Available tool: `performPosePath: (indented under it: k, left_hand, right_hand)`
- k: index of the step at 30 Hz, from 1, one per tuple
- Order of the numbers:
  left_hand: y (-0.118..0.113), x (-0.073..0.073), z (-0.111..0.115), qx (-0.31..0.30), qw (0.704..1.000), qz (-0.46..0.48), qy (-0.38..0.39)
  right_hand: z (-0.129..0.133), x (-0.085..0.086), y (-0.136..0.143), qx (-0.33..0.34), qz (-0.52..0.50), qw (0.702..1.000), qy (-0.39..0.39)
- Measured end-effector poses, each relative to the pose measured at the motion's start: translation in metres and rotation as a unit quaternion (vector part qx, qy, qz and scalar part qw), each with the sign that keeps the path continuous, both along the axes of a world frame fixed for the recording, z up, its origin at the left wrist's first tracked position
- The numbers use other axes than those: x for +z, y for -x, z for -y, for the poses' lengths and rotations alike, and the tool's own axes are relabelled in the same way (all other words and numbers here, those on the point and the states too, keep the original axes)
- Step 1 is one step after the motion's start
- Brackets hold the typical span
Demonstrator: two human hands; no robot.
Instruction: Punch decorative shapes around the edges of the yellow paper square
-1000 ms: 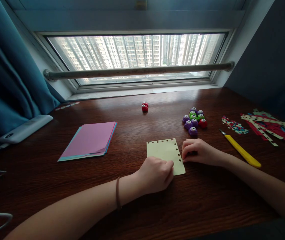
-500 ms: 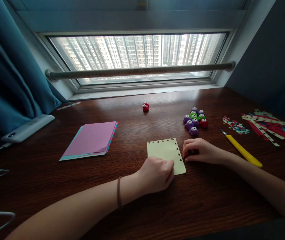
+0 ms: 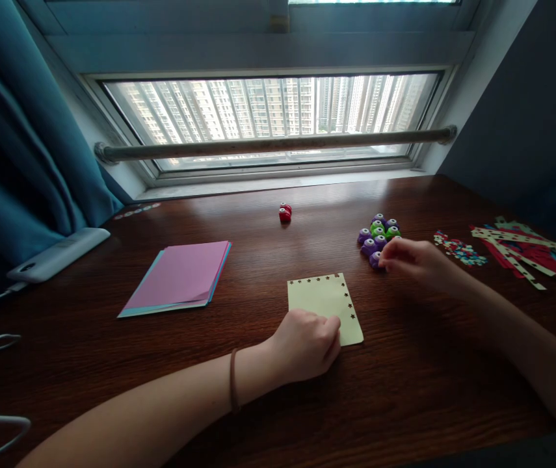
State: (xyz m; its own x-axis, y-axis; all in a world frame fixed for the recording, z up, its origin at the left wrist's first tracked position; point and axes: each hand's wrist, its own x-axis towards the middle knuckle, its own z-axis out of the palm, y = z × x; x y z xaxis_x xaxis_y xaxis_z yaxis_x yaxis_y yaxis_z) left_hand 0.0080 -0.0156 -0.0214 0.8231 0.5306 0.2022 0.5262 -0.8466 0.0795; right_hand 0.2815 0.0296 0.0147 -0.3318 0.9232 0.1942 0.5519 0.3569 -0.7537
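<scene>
A pale yellow paper square [image 3: 319, 298] lies on the dark wood table, with star-shaped holes along its top and right edges. My left hand [image 3: 307, 344] is closed and rests on the paper's lower left part; whatever its curled fingers hold is hidden. My right hand [image 3: 411, 257] is at the near right side of a cluster of purple and green punches [image 3: 368, 247], fingertips bent together beside the nearest purple one. Whether those fingers grip anything is too small to tell.
Stacked coloured paper [image 3: 177, 276] lies at the left, near a white device [image 3: 63, 253] with a cable. Two red punches [image 3: 285, 213] stand farther back. Small confetti pieces [image 3: 460, 248] and cut paper strips [image 3: 526, 250] lie at the right.
My right hand has moved from the paper's right edge up and right to the punches, and it now covers the red one there and the yellow cutter. My left hand stays on the paper.
</scene>
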Motion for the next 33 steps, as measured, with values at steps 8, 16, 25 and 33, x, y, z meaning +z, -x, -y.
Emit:
performPosePath:
  k: [8, 16, 25, 33]
  left_hand:
    - [0.000, 0.000, 0.000, -0.002, 1.000, 0.000, -0.001]
    - [0.000, 0.001, 0.000, -0.005, 1.000, 0.003, -0.005]
    - [0.000, 0.001, 0.000, -0.009, 1.000, 0.007, -0.008]
    - [0.000, 0.001, 0.000, -0.007, 1.000, 0.004, -0.008]
  right_hand:
    - [-0.023, 0.009, -0.074, -0.347, 0.094, 0.900, -0.245]
    - [-0.026, 0.007, -0.114, -0.482, 0.137, 0.813, -0.295]
    - [-0.027, 0.005, -0.121, -0.501, 0.143, 0.794, -0.313]
    - [-0.026, 0.006, -0.112, -0.466, 0.157, 0.816, -0.304]
